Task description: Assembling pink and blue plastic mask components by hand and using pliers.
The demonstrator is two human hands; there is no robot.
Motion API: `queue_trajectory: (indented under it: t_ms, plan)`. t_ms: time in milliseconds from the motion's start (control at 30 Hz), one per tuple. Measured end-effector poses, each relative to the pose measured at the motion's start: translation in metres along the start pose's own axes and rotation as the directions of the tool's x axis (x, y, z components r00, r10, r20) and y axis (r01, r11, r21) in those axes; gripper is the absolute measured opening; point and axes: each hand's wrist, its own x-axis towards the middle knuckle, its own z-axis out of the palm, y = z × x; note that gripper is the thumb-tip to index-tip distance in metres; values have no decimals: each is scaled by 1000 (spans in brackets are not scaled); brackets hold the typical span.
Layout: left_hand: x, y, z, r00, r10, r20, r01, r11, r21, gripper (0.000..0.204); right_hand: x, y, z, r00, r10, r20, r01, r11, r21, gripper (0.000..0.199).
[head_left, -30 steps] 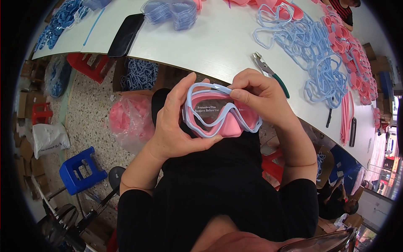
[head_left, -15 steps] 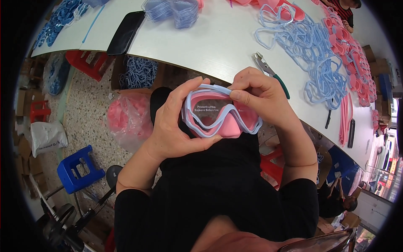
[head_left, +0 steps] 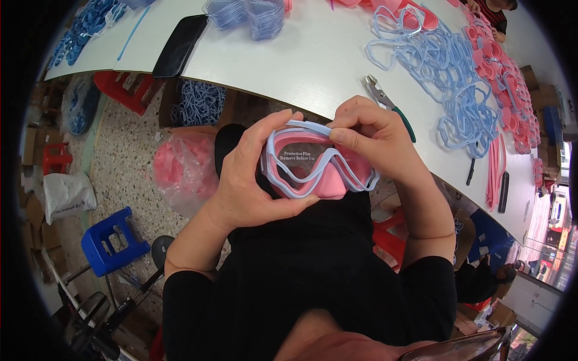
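A pink diving mask (head_left: 331, 184) with a clear lens is held over my lap, just off the table's near edge. Along its front runs a light blue frame (head_left: 301, 175), which sits partly raised from the pink body at the top and right. My left hand (head_left: 244, 174) is closed round the mask's left side, fingers on top and thumb below by the nose pocket. With thumb and forefinger, my right hand (head_left: 367, 132) pinches the blue frame at the top middle. The pinching fingertips hide part of the right lens.
On the white table (head_left: 283, 66) lie pliers (head_left: 385, 102), a black phone (head_left: 180, 47), stacked clear lenses (head_left: 265, 19), a heap of blue frames (head_left: 451, 78) and many pink mask bodies (head_left: 500, 78). A box of blue frames (head_left: 201, 103) and a blue stool (head_left: 115, 240) stand left.
The mask has tilted very slightly, its right end a touch lower and farther right. Both hands keep their hold in nearly the same place.
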Motion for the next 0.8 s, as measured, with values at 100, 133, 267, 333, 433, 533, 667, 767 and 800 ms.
queue_trajectory:
  t_ms: [100,133,267,333,433,533,667,767,800]
  plan:
    - [1,1,-2,999,-37,28,36,999,17,93,2,0,0,999,-36,-13,36,999,-14,10]
    - [1,2,-2,999,-37,28,36,999,17,93,2,-1,0,997,-69,-28,68,996,-53,8]
    - [-2,1,-7,1000,-18,15,18,999,30,91,4,-6,3,999,-53,-7,53,998,-22,6]
    - [2,2,-6,999,22,39,-25,997,75,91,2,-4,-1,995,-104,8,104,990,-90,5]
    - [3,4,-8,997,41,65,-46,996,75,89,-2,-7,-3,997,-57,48,62,993,-102,9]
    - [2,0,-9,997,30,70,-32,999,27,87,-6,-7,0,998,-51,32,56,981,-184,9]
    - [7,0,-11,983,121,138,-132,988,80,85,-10,-6,1,991,-118,66,132,955,-267,11]
    - [8,3,-11,967,179,181,-194,979,65,86,-13,-25,-3,993,-33,112,55,978,-202,11]
    - [9,5,-11,959,205,198,-217,975,41,86,-12,-30,-6,981,-63,182,104,969,-225,12]
